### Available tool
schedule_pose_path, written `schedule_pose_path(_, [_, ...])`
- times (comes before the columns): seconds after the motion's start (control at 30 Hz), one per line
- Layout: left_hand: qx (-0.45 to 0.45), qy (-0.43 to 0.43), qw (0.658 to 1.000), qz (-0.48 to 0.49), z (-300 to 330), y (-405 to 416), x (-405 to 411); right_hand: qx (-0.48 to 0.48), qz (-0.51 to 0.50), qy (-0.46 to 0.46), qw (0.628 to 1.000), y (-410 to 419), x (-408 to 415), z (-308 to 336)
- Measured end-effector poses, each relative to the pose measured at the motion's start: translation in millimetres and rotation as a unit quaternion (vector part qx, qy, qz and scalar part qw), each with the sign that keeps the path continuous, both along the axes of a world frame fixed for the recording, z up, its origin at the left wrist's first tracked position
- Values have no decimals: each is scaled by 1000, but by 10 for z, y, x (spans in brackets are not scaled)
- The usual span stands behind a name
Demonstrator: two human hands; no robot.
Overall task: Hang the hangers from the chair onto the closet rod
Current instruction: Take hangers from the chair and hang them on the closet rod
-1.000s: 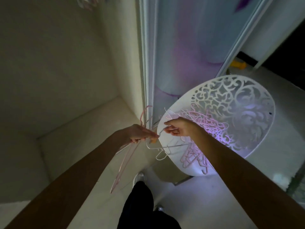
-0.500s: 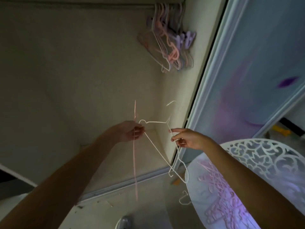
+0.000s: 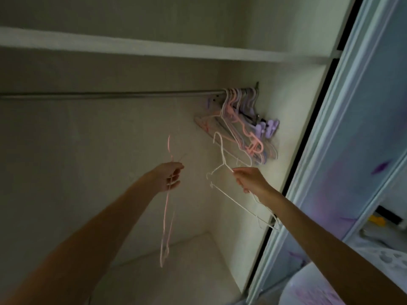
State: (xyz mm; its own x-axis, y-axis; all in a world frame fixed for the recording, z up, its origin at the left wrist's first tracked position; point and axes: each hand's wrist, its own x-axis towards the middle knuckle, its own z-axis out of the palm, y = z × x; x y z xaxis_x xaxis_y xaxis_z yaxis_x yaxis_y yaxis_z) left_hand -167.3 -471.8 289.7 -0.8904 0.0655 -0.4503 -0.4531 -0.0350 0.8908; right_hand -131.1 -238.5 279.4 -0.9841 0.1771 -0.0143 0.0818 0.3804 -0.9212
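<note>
My left hand [image 3: 170, 177] grips a thin pink hanger [image 3: 166, 216] seen edge-on, its hook pointing up and its body hanging down. My right hand [image 3: 248, 179] holds a white wire hanger [image 3: 222, 172] by its shoulder, hook raised toward the rod. The metal closet rod [image 3: 110, 95] runs across the closet above both hands. Several pink, white and purple hangers [image 3: 242, 126] hang bunched at the rod's right end, just above the white hanger's hook. Only a corner of the white chair [image 3: 312, 287] shows at the bottom right.
A white shelf [image 3: 132, 46] spans the closet above the rod. The sliding closet door [image 3: 356, 150] with its pale frame stands at the right. The closet floor [image 3: 171, 267] lies far below the hands. A yellow object [image 3: 377, 220] sits on the floor beyond the door.
Both hands lifted their hangers away from the chair and up toward the rod. The view tilted upward, so the rod and shelf are now in sight and the chair has nearly left the frame.
</note>
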Motion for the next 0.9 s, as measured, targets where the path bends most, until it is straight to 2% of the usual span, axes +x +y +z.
schedule_pose_path(0.17, [40, 25, 999, -6, 281, -191, -584, 66, -47, 123, 989, -198, -482, 231])
schedule_pose_path(0.33, [139, 33, 990, 4, 442, -193, -964, 148, -65, 210, 964, -333, -919, 553])
schedule_pose_path(0.53, [211, 61, 975, 28, 573, -194, -1260, 216, -41, 233, 947, -402, -1502, 736])
schedule_pose_path(0.83, [185, 80, 979, 30, 604, -128, -1409, 303, -3, 164, 939, -360, -1869, 592])
schedule_pose_path(0.9, [178, 87, 980, 25, 616, -89, -1398, 362, 10, 164, 918, -336, -1872, 572])
